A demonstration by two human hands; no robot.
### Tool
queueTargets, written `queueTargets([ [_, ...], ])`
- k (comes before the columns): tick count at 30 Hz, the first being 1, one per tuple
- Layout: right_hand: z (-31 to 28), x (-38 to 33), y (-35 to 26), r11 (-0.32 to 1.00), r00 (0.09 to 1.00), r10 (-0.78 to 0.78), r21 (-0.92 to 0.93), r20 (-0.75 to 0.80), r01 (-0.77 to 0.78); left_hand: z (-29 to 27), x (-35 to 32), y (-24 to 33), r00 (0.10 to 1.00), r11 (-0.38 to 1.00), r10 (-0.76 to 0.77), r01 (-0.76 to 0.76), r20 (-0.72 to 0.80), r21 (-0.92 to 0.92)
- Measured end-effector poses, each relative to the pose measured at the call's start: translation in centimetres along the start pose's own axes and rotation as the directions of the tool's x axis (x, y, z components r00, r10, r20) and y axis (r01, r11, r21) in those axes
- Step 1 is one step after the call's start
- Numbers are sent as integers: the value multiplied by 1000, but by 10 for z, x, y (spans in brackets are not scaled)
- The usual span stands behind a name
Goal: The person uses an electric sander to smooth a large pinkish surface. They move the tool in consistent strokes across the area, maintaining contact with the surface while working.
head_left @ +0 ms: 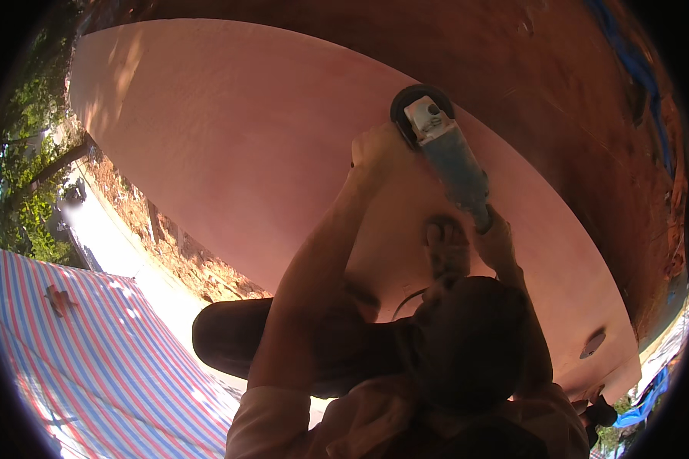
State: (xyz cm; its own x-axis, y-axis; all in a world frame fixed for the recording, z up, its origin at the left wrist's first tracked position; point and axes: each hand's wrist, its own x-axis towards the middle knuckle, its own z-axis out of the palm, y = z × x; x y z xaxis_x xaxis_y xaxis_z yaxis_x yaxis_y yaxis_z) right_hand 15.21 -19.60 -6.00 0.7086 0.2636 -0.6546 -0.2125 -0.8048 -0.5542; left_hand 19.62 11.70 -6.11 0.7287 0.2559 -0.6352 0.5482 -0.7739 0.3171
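Note:
An angle grinder (455,164) with a grey-blue body, a pale metal head and a dark round disc (403,115) lies across a broad, smooth pinkish-brown surface (230,122). My right hand (497,243) is wrapped round its rear end. Closed against the left side of the head, right beside the disc, is my left hand (377,153); the part it grips is hidden by the fingers. The disc sits at the far curved edge of the surface, and whether it touches there I cannot tell.
A sandalled foot (445,243) rests on the pink surface below the grinder. Near its right end is a dark oval opening (592,343). A striped red, white and blue sheet (92,336) spreads at lower left. Reddish-brown ground (543,84) lies beyond, with a blue strip (635,65).

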Motion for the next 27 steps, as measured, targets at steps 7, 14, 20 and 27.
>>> queueTargets([
  [7,62,95,-120,971,949,-202,-74,242,226,-69,30,-135,912,912,-410,410,-19,-5],
  [14,37,48,-26,997,993,-70,36,96,66,9,21,-56,981,981,-191,192,-39,18],
  [20,16,8,55,983,983,-182,4,4,182,62,-9,4,991,991,-129,130,-40,12],
  [27,58,83,-57,952,953,-209,-178,221,250,-26,5,-97,909,912,-410,409,-79,-30],
])
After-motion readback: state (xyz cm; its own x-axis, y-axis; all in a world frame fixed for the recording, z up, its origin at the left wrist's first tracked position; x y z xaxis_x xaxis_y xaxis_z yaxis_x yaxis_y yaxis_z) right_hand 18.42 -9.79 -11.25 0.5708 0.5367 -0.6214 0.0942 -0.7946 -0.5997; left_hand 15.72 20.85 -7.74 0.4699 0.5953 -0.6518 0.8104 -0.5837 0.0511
